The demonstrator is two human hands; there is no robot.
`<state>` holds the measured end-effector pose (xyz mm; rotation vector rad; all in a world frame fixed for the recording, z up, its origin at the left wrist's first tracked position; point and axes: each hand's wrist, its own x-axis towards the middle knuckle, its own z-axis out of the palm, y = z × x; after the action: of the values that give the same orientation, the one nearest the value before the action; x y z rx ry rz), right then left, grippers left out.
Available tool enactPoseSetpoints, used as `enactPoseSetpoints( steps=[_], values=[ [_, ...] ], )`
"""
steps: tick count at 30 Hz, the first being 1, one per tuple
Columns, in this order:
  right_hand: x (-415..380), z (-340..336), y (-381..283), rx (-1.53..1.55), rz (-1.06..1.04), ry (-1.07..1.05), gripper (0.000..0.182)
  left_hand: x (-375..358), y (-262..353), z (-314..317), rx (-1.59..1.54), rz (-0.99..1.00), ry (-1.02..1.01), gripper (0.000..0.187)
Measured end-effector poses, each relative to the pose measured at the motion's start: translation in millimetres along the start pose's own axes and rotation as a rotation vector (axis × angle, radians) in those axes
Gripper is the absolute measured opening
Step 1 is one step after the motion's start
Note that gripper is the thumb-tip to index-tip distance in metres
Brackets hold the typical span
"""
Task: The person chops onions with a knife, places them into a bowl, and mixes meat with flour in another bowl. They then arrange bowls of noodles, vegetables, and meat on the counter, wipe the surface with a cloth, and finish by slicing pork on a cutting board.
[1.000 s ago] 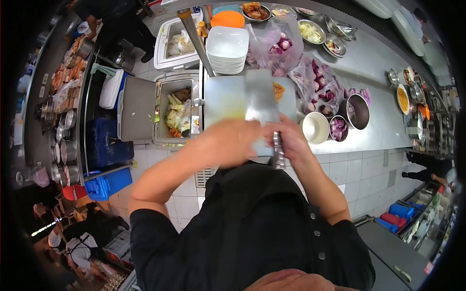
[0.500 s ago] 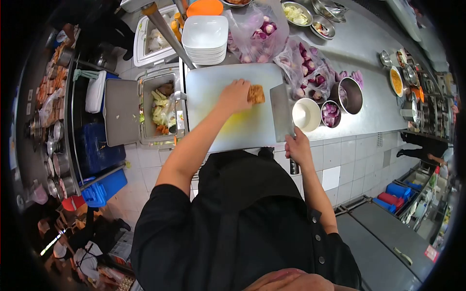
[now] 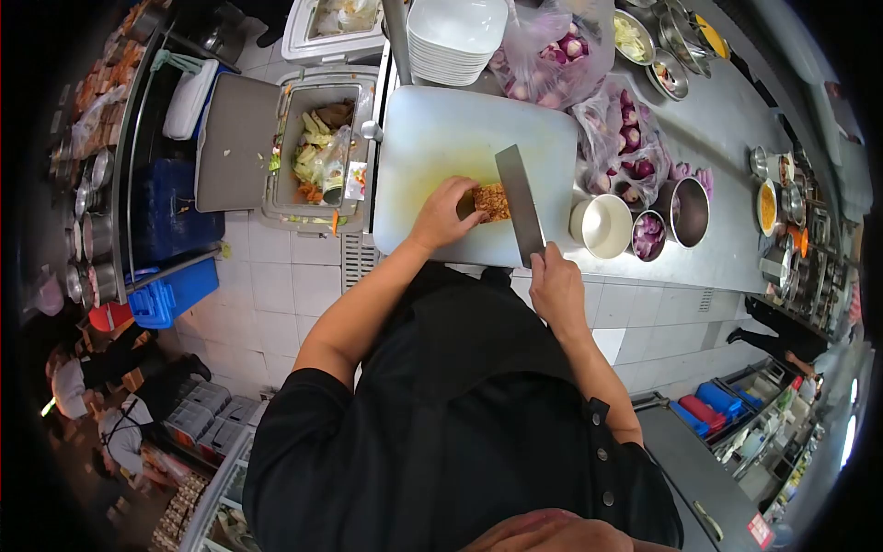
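A brown, rough-textured block of food (image 3: 494, 203) lies on the white cutting board (image 3: 478, 115). My left hand (image 3: 443, 213) grips its left end, thumb on the near side and fingers curled over the far side. My right hand (image 3: 558, 290) is closed round the handle of a cleaver (image 3: 521, 198). The blade stands close by the block's right end, pointing away from me, its broad side partly showing. Yellowish stains mark the board around the block.
Right of the board stand a white pot (image 3: 602, 226), a small pot of cut onion (image 3: 649, 235) and a steel pot (image 3: 686, 213). Bags of red onions (image 3: 622, 138) and stacked white dishes (image 3: 452, 41) lie beyond. An open scrap bin (image 3: 317, 156) is at the left.
The cleaver has swung left, from the board's right edge to the block's right end. My left hand has shifted its grip toward the near side. The camera view has also shifted.
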<state>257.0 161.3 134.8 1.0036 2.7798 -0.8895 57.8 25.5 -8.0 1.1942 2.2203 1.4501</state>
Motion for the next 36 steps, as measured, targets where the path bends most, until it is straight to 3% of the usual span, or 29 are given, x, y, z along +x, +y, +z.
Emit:
enactPoseSetpoints(
  steps=[7, 14, 20, 24, 26, 31, 36],
  values=[
    [-1.0, 0.6, -10.5, -0.072, -0.006, -0.067, 0.019, 2.4, 4.0, 0.0, -0.032, 0.071, 0.063, 0.051],
    [-6.1, -23.1, -25.0, -0.13, -0.027, -0.155, 0.016, 2.5, -0.4, 1.5, -0.012, 0.078, 0.021, 0.056],
    [61.6, 26.2, -21.0, -0.108, -0.134, -0.061, 0.013, 4.8, -6.6, 2.1, 0.013, 0.135, 0.05, 0.056],
    [74.4, 25.3, -26.8, -0.051, -0.095, -0.044, 0.019, 0.6, -2.9, 2.7, -0.003, 0.117, 0.066, 0.056],
    [55.5, 4.3, -17.4, -0.167, -0.313, -0.103, 0.015, 2.1, -4.2, 1.0, 0.012, 0.136, 0.086, 0.055],
    [-2.9, -19.7, -20.5, -0.172, -0.017, -0.23, 0.017, 0.2, -3.3, 0.6, 0.004, 0.108, 0.066, 0.052],
    [39.5, 42.2, -10.1, -0.139, -0.078, -0.079, 0.017, -0.5, -3.4, -0.3, 0.013, 0.104, 0.075, 0.051]
  ],
)
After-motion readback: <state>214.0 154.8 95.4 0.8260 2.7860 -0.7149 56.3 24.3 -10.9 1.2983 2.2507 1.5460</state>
